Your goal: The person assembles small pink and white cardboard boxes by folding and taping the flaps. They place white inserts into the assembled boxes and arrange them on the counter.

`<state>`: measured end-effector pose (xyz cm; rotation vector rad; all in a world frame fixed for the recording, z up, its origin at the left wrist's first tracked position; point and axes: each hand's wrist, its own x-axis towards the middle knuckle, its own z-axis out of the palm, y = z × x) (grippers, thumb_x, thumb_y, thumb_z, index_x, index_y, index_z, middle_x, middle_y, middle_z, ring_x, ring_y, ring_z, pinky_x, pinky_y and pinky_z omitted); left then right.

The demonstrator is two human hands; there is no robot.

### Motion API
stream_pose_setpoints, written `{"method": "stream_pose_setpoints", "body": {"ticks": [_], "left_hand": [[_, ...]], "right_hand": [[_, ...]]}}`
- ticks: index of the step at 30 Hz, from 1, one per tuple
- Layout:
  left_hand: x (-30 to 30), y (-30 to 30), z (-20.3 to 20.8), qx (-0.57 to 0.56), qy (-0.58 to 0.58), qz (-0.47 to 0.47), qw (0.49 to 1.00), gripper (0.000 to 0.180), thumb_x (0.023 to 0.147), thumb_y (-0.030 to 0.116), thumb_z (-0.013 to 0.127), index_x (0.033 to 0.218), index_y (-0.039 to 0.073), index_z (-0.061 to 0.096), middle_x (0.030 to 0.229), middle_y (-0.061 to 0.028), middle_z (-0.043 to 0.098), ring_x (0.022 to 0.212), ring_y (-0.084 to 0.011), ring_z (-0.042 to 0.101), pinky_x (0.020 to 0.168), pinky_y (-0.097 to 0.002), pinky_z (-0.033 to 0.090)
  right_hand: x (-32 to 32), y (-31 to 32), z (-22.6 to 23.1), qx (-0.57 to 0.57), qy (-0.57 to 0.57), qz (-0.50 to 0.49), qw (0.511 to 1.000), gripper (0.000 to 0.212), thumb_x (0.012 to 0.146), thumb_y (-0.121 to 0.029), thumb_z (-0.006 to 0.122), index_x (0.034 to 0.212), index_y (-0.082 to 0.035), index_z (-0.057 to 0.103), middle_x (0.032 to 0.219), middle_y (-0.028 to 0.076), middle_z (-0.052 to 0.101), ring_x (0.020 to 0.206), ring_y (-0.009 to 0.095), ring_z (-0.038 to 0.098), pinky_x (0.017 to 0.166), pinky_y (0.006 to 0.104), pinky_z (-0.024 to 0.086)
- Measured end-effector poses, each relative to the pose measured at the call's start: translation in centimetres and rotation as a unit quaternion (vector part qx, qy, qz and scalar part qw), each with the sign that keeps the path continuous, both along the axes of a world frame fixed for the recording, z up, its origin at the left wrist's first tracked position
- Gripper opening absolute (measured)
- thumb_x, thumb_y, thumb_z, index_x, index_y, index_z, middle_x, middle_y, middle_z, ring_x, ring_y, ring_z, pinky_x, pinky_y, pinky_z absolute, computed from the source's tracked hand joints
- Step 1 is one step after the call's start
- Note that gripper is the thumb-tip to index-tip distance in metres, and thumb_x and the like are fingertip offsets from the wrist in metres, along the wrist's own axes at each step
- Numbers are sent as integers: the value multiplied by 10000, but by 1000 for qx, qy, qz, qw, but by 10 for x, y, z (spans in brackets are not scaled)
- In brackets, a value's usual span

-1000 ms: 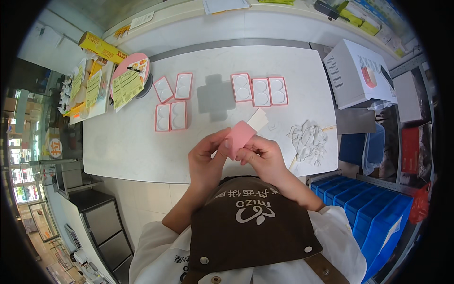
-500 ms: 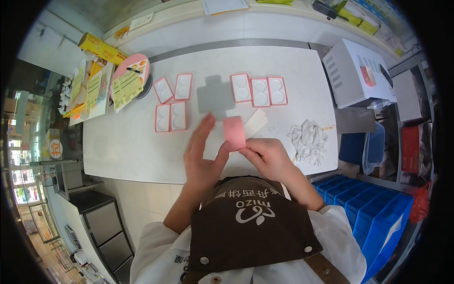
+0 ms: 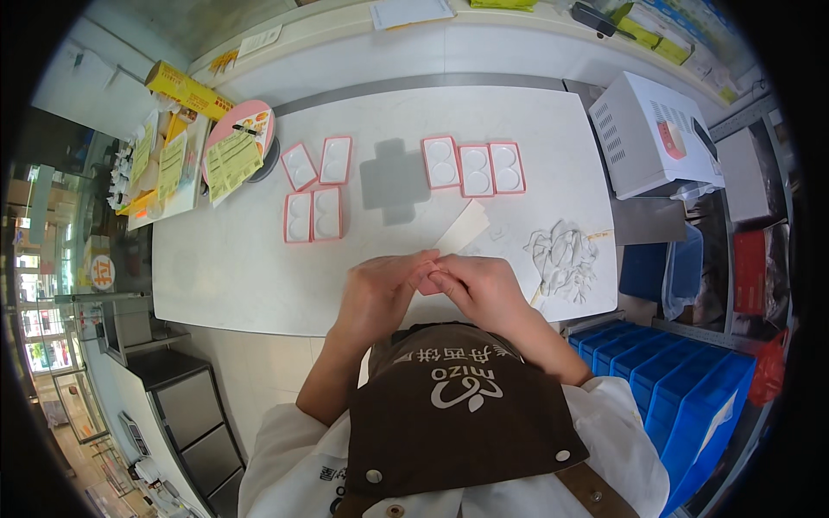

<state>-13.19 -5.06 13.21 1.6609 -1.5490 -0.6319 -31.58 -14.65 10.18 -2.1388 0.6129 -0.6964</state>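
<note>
Close to the table's near edge, my left hand [image 3: 377, 285] and my right hand [image 3: 485, 283] meet around a small pink card piece [image 3: 429, 287]. Both hands have fingers bent and thumbs pressed in on it; most of it is hidden by them. Just beyond the fingers lies a small fan of cream-white card pieces [image 3: 464, 227]. Several shallow pink-rimmed boxes [image 3: 328, 214] with white two-round inserts sit left of centre. Three more such boxes [image 3: 476, 170] stand side by side at the right. Between the groups is a flat grey cross-shaped patch [image 3: 395, 180].
A crumpled white cloth or bag [image 3: 564, 259] lies at the table's right. Blue crates [image 3: 665, 380] stand beside the table, and a white appliance [image 3: 656, 138] is behind them. At left, a pink round stand [image 3: 250, 114] carries yellow-green papers.
My left hand has moved right and closed on the pink card piece, which stood upright in my right hand. The piece is lower and mostly covered by fingers.
</note>
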Motion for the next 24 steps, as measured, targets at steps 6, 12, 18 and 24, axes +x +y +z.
{"method": "stream_pose_setpoints", "body": {"ticks": [6, 12, 18, 24], "left_hand": [[9, 2, 4, -20, 191, 134, 972, 281, 1065, 171, 629, 1235, -36, 716, 1032, -124, 792, 941, -180, 738, 877, -318, 576], [11, 1, -2, -37, 270, 124, 954, 468, 1070, 198, 618, 1471, -29, 532, 1443, -180, 607, 1260, -208, 616, 970, -333, 544], [-3, -1, -2, -75, 175, -41, 981, 673, 997, 268, 676, 1566, 5, 431, 1638, -227, 390, 1498, -366, 420, 1204, -468, 353], [-6, -6, 2, -96, -31, -37, 994, 472, 990, 190, 678, 1425, 21, 606, 1477, -190, 602, 1408, -399, 532, 1160, -486, 421]], "right_hand": [[-8, -9, 20, 68, 45, 11, 997, 155, 922, -172, 776, 1063, -117, 744, 1081, 61, 696, 860, 242, 656, 725, 361, 534], [-10, -6, 10, 91, -63, 74, 991, 135, 913, -121, 778, 1035, -72, 752, 1507, 122, 519, 1300, 298, 501, 958, 400, 464], [-8, -7, 11, 79, -126, 40, 988, 108, 920, -103, 763, 1028, -101, 753, 1548, 131, 489, 1371, 334, 438, 1026, 436, 443], [-9, -6, 10, 75, -123, 11, 990, 106, 932, -106, 753, 1037, -95, 753, 1552, 129, 485, 1371, 331, 436, 1029, 434, 443]]}}
